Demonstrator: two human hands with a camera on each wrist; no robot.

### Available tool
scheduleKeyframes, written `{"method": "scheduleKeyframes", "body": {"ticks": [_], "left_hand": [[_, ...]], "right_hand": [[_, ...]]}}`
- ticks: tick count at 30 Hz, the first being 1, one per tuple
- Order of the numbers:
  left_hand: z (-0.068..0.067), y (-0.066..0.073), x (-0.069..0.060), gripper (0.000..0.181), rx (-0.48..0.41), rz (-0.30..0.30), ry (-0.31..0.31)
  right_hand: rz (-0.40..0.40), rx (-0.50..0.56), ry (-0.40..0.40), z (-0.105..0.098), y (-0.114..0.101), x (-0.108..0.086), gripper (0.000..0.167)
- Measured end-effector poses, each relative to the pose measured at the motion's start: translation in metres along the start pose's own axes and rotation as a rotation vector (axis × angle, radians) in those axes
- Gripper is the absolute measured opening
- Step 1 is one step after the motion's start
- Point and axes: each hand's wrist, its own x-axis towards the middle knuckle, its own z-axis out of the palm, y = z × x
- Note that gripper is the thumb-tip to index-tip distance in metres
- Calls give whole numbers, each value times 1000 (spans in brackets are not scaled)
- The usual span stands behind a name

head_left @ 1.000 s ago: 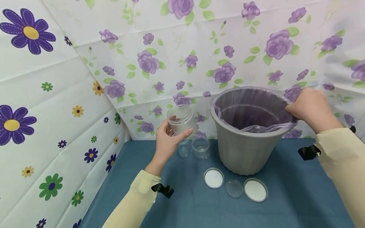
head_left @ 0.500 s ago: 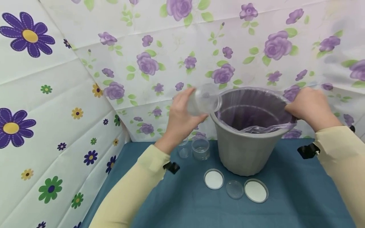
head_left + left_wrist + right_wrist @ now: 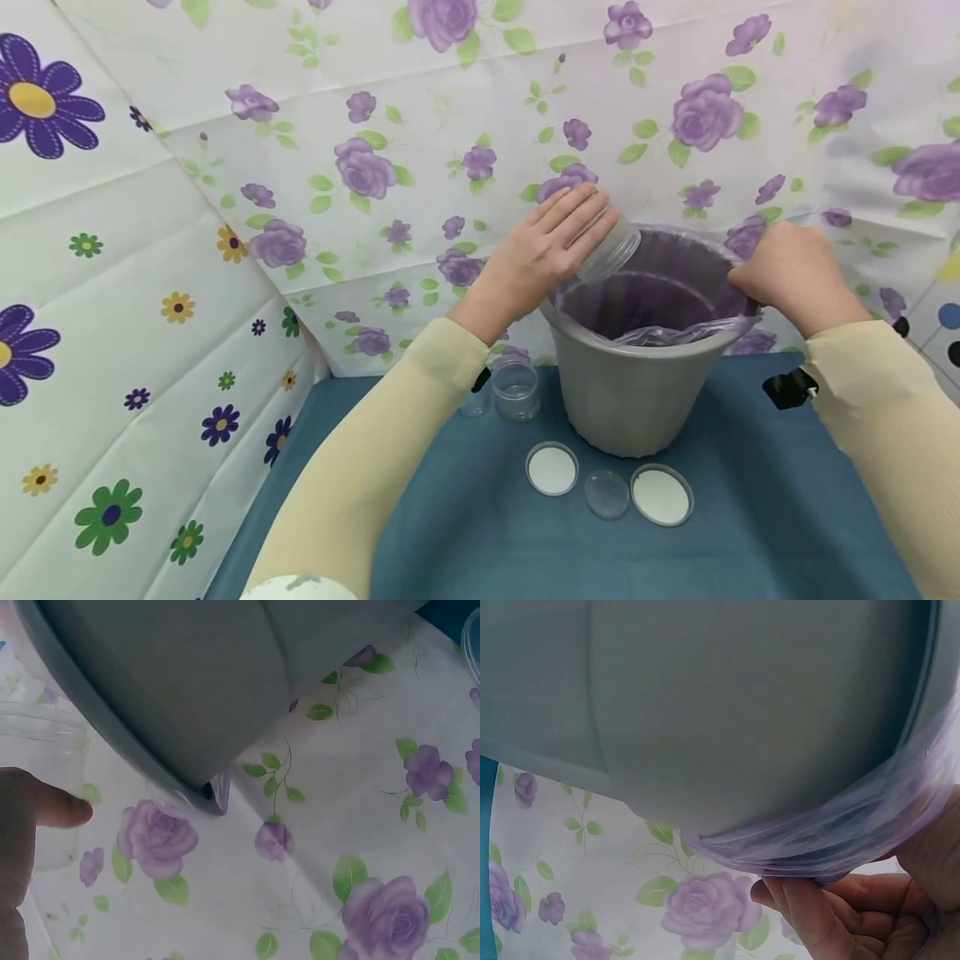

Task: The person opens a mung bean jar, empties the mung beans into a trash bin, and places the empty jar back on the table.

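A clear plastic jar [image 3: 611, 250] tilts over the left rim of a grey trash bin [image 3: 630, 400], its mouth towards the bin's inside. My left hand [image 3: 543, 250] grips this jar from behind; in the left wrist view the thumb [image 3: 64, 808] lies along the jar's wall. On the far right rim, my right hand [image 3: 787, 267] holds the bin's edge together with its thin purple bag [image 3: 667, 333]. Gathered folds of the bag [image 3: 817, 832] show above the curled fingers in the right wrist view. Whether anything is inside the tilted jar cannot be told.
Two clear jars, one a wide open jar [image 3: 516, 392] and one partly hidden jar [image 3: 475, 402], stand left of the bin. In front lie a white-lined lid [image 3: 552, 469], a clear lid [image 3: 606, 495] and another white-lined lid [image 3: 662, 495] on the blue cloth [image 3: 480, 533]. Flowered sheets hang behind.
My left hand has carried the jar rightward and up to the bin, turning it from upright to tipped over the rim. The right hand keeps its hold; the head view has shifted slightly.
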Motion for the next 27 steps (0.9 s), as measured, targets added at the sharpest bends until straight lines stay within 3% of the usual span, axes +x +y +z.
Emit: {"method": "scheduleKeyframes", "body": {"ticks": [3, 5, 9, 16, 20, 24, 27], "left_hand": [[-1, 1, 0, 40, 2, -8, 8], [-1, 2, 0, 39, -7, -9, -20], [0, 2, -3, 38, -5, -43, -76], [0, 2, -13, 40, -22, -126, -89], [-6, 2, -19, 65, -124, -273, -135], [-14, 3, -32, 85, -310, -544, -139], [-21, 7, -47, 87, -440, -741, -85]], "right_hand": [[-4, -6, 0, -2, -1, 1, 29], [-6, -12, 2, -3, -2, 0, 30], [-4, -10, 6, -3, -4, -1, 29], [-6, -7, 5, 1, -8, -6, 28], [4, 8, 11, 3, -9, -6, 26], [17, 21, 12, 3, -9, -5, 25], [22, 27, 13, 1, -7, -5, 25]]}}
